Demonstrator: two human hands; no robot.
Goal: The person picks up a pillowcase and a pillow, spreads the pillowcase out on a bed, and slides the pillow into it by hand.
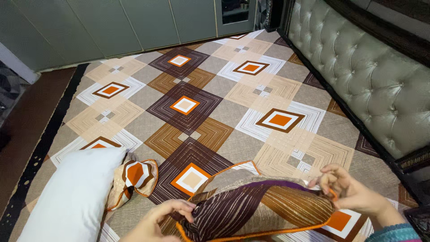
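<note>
Pillowcase (264,204) — both hands (gripping)

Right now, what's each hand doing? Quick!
Left hand: closed, gripping the left end of the striped pillow cover.
Right hand: closed, pinching the cover's orange-piped right edge.

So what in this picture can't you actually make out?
Head view only:
- Whatever fills the striped brown pillowcase with orange piping: the fabric hides it.
- Left hand and right hand wrists: cut off by the bottom edge.
- Plain white pillow: lower end out of frame.
- Small folded patterned cover: partly behind the pillow.
</note>
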